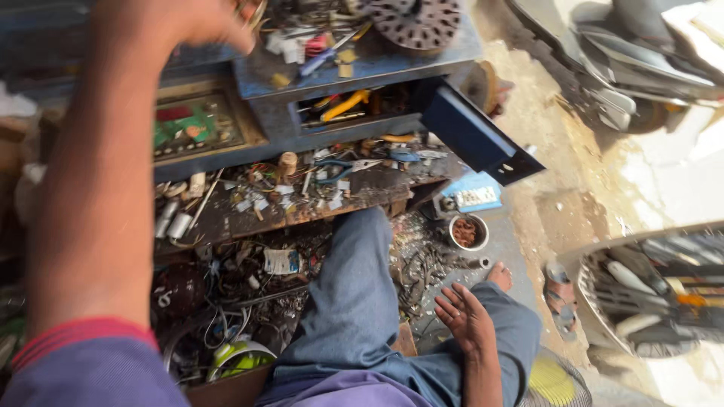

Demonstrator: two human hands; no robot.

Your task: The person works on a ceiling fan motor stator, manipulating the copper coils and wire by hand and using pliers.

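Head view: the left hand (197, 21) is raised to eleven o'clock over the blue workbench top (392, 66), blurred, fingers curled; whether it grips anything I cannot tell. The right hand (466, 315) lies open and empty, palm up, on the jeans-clad knee (504, 324) at five o'clock. Just right of the left hand lie loose small parts (317, 47); the slotted metal disc (416, 22) sits at one o'clock. Risk, as I judge it: a sweeping forearm could knock those parts off the edge into the wire scrap (249, 286) below, where they would be lost. The hinged blue flap (477, 136) juts out at two o'clock, a corner to catch a wrist. The bare foot (499, 276) rests near metal shavings (422, 260).
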